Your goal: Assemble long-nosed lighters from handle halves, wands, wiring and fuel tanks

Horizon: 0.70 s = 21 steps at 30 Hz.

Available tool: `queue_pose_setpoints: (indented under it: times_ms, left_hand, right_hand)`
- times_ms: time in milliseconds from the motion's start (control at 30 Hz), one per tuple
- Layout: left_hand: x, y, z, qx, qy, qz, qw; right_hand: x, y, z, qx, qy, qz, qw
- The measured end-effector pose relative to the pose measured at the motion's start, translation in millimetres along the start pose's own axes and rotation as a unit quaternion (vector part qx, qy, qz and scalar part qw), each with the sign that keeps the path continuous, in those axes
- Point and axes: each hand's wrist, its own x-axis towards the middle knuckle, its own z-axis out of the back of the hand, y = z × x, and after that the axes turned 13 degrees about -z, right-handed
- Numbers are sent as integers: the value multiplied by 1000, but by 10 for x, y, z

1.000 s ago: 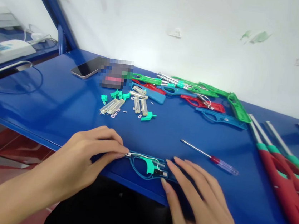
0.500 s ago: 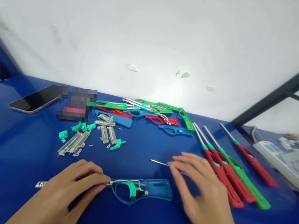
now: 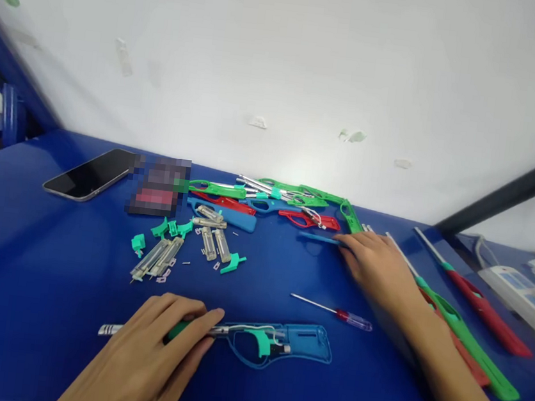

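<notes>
My left hand [image 3: 158, 349] is closed around the metal tube of an opened blue gas lighter [image 3: 309, 340], which lies on the table. In its half shell show a green trigger [image 3: 261, 343], a white wire and a small black part. My right hand [image 3: 369, 260] reaches farther back and pinches the end of a blue lighter shell half [image 3: 317, 238], which is slightly lifted and tilted. Between the hands lies a small screwdriver [image 3: 348, 318] with a red and clear handle.
Clear fuel tanks [image 3: 169, 257], green triggers [image 3: 138, 242] and tiny parts lie at centre left. Behind them are coloured shell halves [image 3: 236, 219] and metal tubes. Assembled lighters [image 3: 469, 339] lie right. A phone [image 3: 91, 174] rests back left; a power strip [image 3: 527, 294] lies far right.
My right hand has let go of the screwdriver, moved back and taken hold of the blue shell half. My left hand stays on the opened lighter. The camera view has shifted.
</notes>
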Motion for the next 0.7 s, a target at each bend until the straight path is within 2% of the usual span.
queue_pose_setpoints:
  times_ms: [167,300,367,467,533,633,700]
  left_hand:
    - [9,-54,49,-24,28,10,999]
    - [57,-59,61,-36,19,19,999]
    - [85,-60,58,-34,14,30,999]
    - [107,-71,55,-24,11,32,999]
    - [111,-85,56,-20,8,34,999]
    - [115,-102,61,-11,3,45,999]
    - [120,-106,62,-7,2,50,999]
  right_hand:
    - [-67,-49,114,48,-31,-4,998]
    - [-143,5,280,113,-81,-41,989]
    - [-227,133,376,146,-91,-63,983]
    - [-419,429,503,242,-75,-115,960]
    - [-572,640,563,263,-64,-132,953]
    - [-786,866,608,286,-29,-108,952]
    - [-888,930,607,310,-7,-85,947]
